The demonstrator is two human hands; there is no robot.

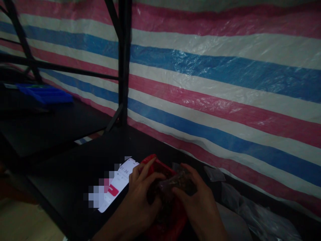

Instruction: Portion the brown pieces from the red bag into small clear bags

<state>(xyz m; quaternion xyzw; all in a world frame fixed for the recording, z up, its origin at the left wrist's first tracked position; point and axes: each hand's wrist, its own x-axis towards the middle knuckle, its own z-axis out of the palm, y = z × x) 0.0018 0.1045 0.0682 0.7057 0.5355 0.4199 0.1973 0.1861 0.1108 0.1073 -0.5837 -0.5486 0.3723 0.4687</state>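
In the dim head view, both hands are over a red plastic container [173, 231] with dark contents that I cannot make out. My right hand [200, 197] grips a small clear plastic bag [172, 182] between thumb and fingers; something dark shows in or behind it. Curled at the bag's other side is my left hand [141, 190], its thumb and index finger closed about the bag's edge and its other fingers by the container's rim. A lit phone [120, 187] lies just left of my left hand, partly blurred out.
Clear plastic bags [263, 214] lie at the right, with a small flat packet [215, 174] nearby. A black metal post [123, 67] rises behind the black table [75, 180]. A blue tray [47, 93] rests on another surface at left. Striped sheeting [225, 80] hangs behind.
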